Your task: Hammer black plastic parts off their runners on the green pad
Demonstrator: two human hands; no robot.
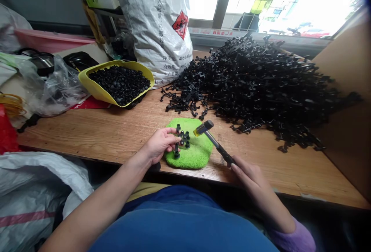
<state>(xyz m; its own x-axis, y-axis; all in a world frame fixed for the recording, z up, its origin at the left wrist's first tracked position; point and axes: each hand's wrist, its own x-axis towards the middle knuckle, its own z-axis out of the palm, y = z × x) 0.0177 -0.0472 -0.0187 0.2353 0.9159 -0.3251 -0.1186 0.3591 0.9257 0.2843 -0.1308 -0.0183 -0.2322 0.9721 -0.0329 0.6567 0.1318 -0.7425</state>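
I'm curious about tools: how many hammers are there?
1: the metal-shafted hammer with a black and yellow head, held over the fuzzy green pad; others may be hidden.

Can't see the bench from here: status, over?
Left grip pinching black part over green pad. Right grip around mallet, head apart from part. Heap of black parts beyond, not between.

There were two hands, one left hand (162, 145) and one right hand (246, 172), with one hammer (213, 140), one green mat (198, 155) and one wooden table (116, 136). One yellow scoop (100, 93) held black pieces (118, 84) too many to count. One heap of black parts (246, 78) was likewise uncountable. One printed sack (156, 20) and one pink tub (55, 40) showed.
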